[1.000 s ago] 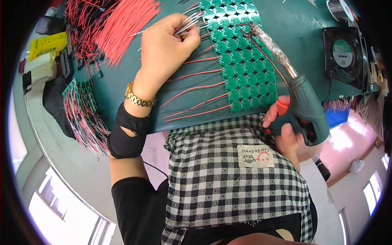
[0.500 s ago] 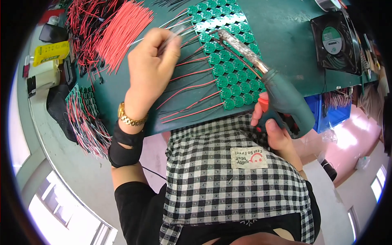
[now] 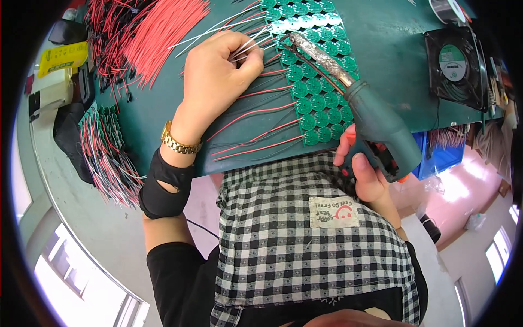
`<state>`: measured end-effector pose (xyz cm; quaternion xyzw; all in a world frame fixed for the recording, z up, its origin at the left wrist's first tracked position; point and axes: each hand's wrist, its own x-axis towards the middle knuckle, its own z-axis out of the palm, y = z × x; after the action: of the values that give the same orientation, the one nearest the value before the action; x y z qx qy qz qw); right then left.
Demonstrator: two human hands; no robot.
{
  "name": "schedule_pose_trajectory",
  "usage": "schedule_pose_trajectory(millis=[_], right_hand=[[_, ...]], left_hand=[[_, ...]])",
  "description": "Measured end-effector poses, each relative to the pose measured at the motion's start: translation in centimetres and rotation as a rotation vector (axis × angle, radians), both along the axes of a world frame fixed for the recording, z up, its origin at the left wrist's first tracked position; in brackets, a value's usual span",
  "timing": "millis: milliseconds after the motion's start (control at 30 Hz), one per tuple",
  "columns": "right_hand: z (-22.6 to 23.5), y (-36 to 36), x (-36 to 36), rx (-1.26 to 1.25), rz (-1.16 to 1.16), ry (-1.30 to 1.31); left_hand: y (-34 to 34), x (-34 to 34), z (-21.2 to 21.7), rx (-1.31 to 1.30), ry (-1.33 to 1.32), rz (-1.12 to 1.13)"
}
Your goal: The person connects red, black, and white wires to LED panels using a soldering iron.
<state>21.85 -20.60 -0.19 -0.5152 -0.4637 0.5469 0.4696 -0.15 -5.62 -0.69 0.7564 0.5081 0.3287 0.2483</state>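
My left hand point(image 3: 218, 73) is closed around several thin white wires point(image 3: 255, 42) whose ends point toward the left edge of a green panel of round circuit boards point(image 3: 325, 101). Red and black wires trail leftward from that edge, row after row. In my right hand point(image 3: 366, 173) is a dark green soldering gun point(image 3: 384, 128), gripped by its handle. Its scorched metal barrel slants up and left over the panel. The bent tip point(image 3: 286, 39) hovers near the panel's left column, close to the white wire ends; whether it touches a board I cannot tell.
A pile of red wires point(image 3: 163, 38) lies at the far left, beside tangled red and black ones point(image 3: 109, 41). Finished-looking wired boards point(image 3: 106, 141) hang at the left edge. At right stand a black fan point(image 3: 455, 68), a solder spool point(image 3: 448, 10) and a blue bin point(image 3: 441, 155).
My left hand has shifted slightly right, closer to the panel, and the white wires in it now show clearly. The soldering gun's tip has moved slightly up relative to the panel's rows.
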Motion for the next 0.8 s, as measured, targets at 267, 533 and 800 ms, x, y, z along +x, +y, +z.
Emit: schedule_pose_trajectory(millis=[267,533,800], right_hand=[[-1.2,0.3,0.9,0.041,0.099,-0.191],[-0.7,0.3,0.9,0.038,0.008,0.053],[-1.2,-1.0,1.3,0.023,0.01,0.033]], left_hand=[[0.2,0.1,-0.2,-0.01,0.018,-0.02],[0.7,0.3,-0.1,-0.011,0.033,-0.018],[0.3,0.3,0.0,-0.01,0.029,-0.012]])
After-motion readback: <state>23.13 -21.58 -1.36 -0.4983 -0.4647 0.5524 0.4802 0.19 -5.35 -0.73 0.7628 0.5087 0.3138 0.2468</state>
